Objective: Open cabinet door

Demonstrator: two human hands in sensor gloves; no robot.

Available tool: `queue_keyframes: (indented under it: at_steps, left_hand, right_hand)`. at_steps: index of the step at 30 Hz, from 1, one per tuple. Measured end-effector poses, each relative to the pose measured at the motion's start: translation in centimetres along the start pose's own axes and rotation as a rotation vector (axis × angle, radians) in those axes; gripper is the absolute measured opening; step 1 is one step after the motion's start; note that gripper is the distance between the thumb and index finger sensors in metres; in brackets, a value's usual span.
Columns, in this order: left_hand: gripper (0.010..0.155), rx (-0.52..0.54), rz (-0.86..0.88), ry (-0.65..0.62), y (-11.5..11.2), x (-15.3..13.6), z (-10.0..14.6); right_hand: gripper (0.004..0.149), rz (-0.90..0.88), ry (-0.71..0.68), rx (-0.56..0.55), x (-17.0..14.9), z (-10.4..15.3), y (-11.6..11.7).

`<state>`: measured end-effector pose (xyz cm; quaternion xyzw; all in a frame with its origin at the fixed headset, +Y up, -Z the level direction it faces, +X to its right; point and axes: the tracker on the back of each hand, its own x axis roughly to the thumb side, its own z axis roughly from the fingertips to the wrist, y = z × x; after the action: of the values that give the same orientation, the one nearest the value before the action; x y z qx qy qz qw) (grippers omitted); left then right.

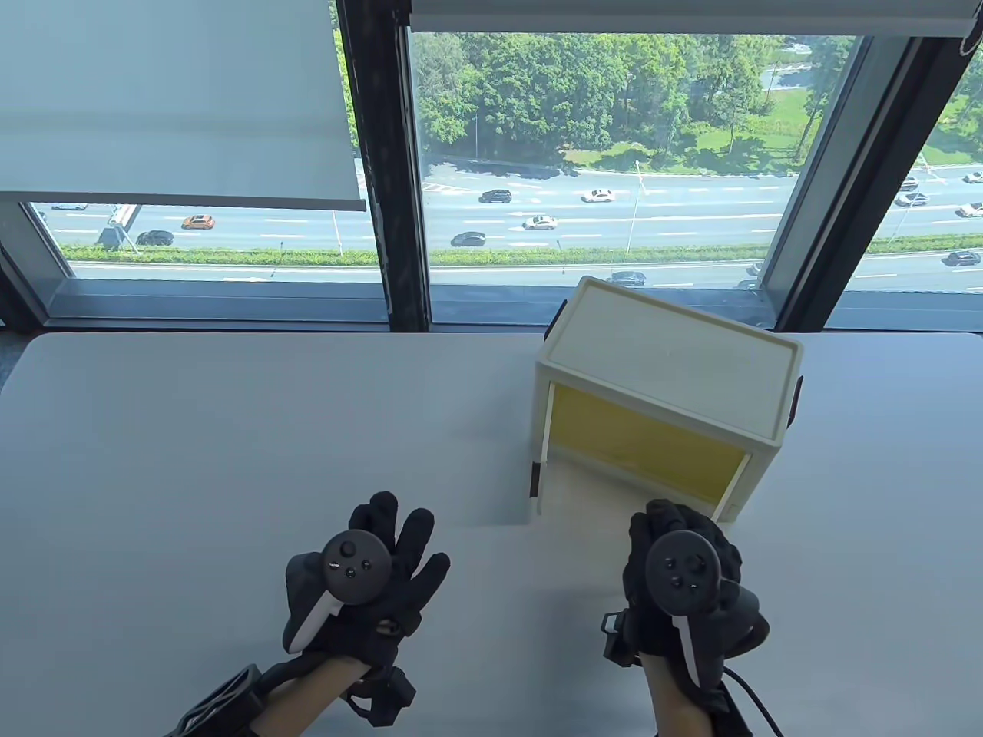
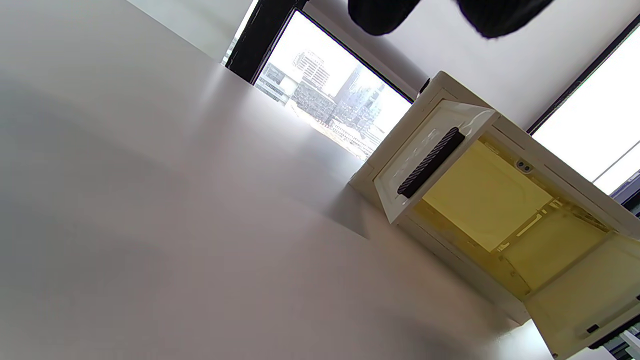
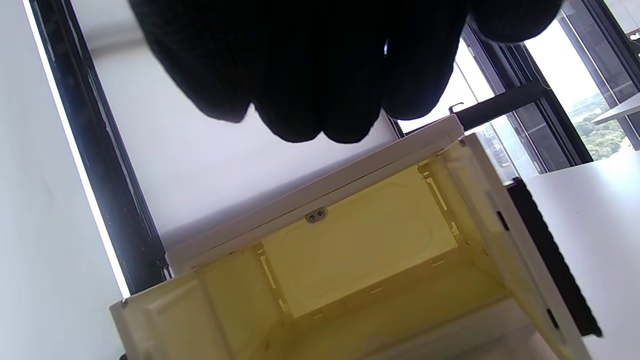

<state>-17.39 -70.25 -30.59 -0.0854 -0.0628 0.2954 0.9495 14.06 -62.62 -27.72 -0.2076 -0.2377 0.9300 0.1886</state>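
A white cabinet [image 1: 668, 361] with a yellow inside [image 1: 637, 437] stands on the table at the right. Both its doors stand swung outward: the left door [image 1: 542, 453] shows edge-on with a black handle [image 1: 533, 480], and the right door [image 1: 733, 487] also shows edge-on. In the left wrist view the left door's ribbed black handle [image 2: 430, 162] and the open inside [image 2: 487, 197] show. My left hand [image 1: 399, 537] lies with its fingers spread, apart from the cabinet and holding nothing. My right hand [image 1: 668, 530] has its fingers curled, just in front of the opening, holding nothing; its fingers [image 3: 320, 65] hang above the open cabinet [image 3: 360, 245].
The grey table [image 1: 230, 461] runs to a window sill at the back. A dark window post [image 1: 384, 192] stands behind the table, left of the cabinet. A door with a black handle [image 3: 550, 260] juts toward the right wrist camera.
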Motion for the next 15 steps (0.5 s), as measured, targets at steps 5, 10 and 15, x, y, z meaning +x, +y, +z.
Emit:
queue_keyframes:
  at_steps: [5,10,15]
  left_hand:
    - [0.067,0.002,-0.006,0.008,0.1,0.0,0.1]
    - [0.068,0.002,-0.008,0.012,0.1,-0.1,0.1]
    - [0.068,-0.002,-0.008,0.018,0.2,-0.2,0.1]
  right_hand:
    - [0.049,0.138,-0.126,0.016,1.6,1.4,3.2]
    - [0.059,0.233,-0.188,0.072,1.9,2.2,6.0]
    - [0.062,0.272,-0.196,0.137,1.7,2.6,7.7]
